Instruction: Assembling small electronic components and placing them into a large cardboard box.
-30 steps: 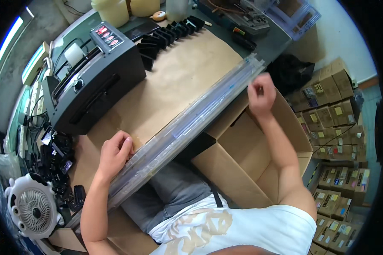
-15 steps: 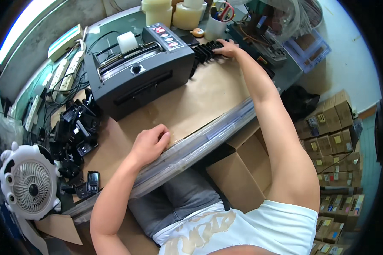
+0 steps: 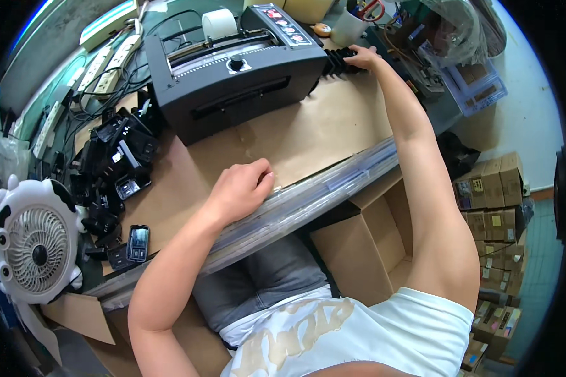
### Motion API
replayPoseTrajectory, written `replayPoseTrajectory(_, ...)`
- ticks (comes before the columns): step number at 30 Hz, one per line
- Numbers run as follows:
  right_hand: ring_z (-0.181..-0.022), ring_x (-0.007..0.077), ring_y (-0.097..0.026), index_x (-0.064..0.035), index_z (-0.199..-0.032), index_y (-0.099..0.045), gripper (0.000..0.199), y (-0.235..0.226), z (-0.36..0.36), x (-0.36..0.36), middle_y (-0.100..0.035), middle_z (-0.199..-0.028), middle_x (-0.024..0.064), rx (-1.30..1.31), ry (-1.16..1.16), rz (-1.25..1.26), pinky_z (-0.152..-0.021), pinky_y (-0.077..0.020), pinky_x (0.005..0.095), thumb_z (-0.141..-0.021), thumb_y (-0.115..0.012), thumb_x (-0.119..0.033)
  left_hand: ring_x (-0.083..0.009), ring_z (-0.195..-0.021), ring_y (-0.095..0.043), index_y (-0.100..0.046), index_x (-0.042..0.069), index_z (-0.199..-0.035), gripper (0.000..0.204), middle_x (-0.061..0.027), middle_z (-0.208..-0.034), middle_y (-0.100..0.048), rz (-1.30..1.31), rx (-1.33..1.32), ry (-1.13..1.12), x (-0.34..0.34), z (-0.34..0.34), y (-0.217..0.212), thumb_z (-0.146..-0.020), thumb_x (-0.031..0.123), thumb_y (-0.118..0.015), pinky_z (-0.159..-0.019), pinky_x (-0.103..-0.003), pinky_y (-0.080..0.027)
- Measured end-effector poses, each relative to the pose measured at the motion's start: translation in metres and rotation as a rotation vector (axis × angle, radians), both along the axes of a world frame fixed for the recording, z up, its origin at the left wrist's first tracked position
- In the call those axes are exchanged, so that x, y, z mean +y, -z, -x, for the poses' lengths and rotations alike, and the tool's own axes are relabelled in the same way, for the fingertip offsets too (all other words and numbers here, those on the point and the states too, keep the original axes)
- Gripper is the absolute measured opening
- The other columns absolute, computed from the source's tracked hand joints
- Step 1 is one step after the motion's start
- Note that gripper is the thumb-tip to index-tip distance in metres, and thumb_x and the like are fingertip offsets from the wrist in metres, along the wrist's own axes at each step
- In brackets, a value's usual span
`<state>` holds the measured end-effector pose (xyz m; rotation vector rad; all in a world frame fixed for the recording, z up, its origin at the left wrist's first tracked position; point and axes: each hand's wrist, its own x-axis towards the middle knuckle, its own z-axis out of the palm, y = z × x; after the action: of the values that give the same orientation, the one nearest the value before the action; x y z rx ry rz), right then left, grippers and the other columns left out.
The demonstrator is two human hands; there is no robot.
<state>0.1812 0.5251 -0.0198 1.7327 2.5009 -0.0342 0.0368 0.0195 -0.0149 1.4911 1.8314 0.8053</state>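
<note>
My left hand (image 3: 242, 190) rests curled on the brown board (image 3: 295, 141) by the near edge of the table. Its fingertips are tucked under, so anything inside is hidden. Far to the right, my right arm is stretched out across the table. My right hand (image 3: 362, 58) has its fingers closed at the end of a row of small black plastic pieces (image 3: 338, 63), which sits just right of the dark tape dispenser machine (image 3: 239, 94). A white roll (image 3: 219, 24) is mounted on top of that machine.
Left of the machine lie a heap of black devices (image 3: 122, 151), a small handheld device (image 3: 138, 243) and power strips (image 3: 110, 69). A white fan (image 3: 38, 251) stands at the left. An open carton (image 3: 352, 251) is below the table edge; stacked cartons (image 3: 490, 182) line the right.
The whole view has shifted, so the table and machine appear farther right and higher. My right hand sits slightly closer to the machine, still at the black pieces. My left hand stays curled.
</note>
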Motion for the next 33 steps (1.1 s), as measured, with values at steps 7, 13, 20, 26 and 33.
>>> replayPoseTrajectory(7, -0.126, 0.0433, -0.040, -0.0273, -0.147, -0.045, 0.081, -0.007, -0.024, -0.008, -0.041, -0.139, 0.0286, 0.029, -0.116, 0.107, -0.107, -0.0420, 0.0471, -0.076, -0.069, -0.059, -0.0377, -0.072, -0.062, -0.063, 0.002, -0.089, 0.021, -0.0155, -0.080, -0.069, 0.014, 0.021, -0.014, -0.001, 0.002, 0.001, -0.090, 0.021, -0.053, -0.068, -0.044, -0.048)
replayPoseTrajectory(13, -0.122, 0.0443, -0.044, -0.0276, -0.145, -0.048, 0.077, 0.006, -0.044, -0.014, -0.045, -0.134, 0.0298, 0.061, -0.140, -0.002, -0.104, -0.0452, 0.0448, -0.077, -0.070, -0.057, -0.0348, -0.069, -0.061, -0.063, 0.002, -0.088, 0.021, -0.0139, -0.079, -0.069, 0.018, -0.029, -0.012, -0.002, 0.001, 0.000, -0.091, 0.021, -0.053, -0.067, -0.042, -0.048)
replayPoseTrajectory(20, -0.119, 0.0398, -0.048, -0.0241, -0.137, -0.057, 0.067, 0.017, -0.071, -0.028, -0.052, -0.127, 0.0266, 0.231, -0.092, -0.083, -0.101, -0.0465, 0.0427, -0.078, -0.073, -0.051, -0.0326, -0.068, -0.060, -0.063, 0.002, -0.090, 0.021, -0.0121, -0.078, -0.068, 0.062, -0.024, 0.002, 0.001, -0.002, 0.003, -0.091, 0.021, -0.054, -0.067, -0.040, -0.048)
replayPoseTrajectory(26, -0.084, 0.0270, -0.064, -0.0008, -0.111, -0.065, 0.053, -0.051, -0.108, -0.112, -0.069, -0.099, 0.0151, 0.747, -0.177, 0.002, -0.081, -0.0515, 0.0363, -0.076, -0.081, -0.037, -0.0212, -0.064, -0.056, -0.063, 0.002, -0.091, 0.020, -0.0071, -0.073, -0.065, 0.065, -0.085, 0.021, -0.002, 0.002, 0.004, -0.094, 0.020, -0.054, -0.064, -0.033, -0.045)
replayPoseTrajectory(33, -0.072, 0.0194, -0.061, 0.0016, -0.104, -0.066, 0.037, -0.081, -0.239, -0.218, -0.068, -0.082, 0.0101, 1.013, -0.373, -0.146, -0.072, -0.0488, 0.0294, -0.078, -0.078, -0.021, -0.0104, -0.066, -0.046, -0.062, 0.004, -0.092, 0.021, -0.0004, -0.075, -0.058, 0.037, -0.166, 0.015, 0.000, 0.000, 0.003, -0.099, 0.022, -0.053, -0.063, -0.024, -0.039)
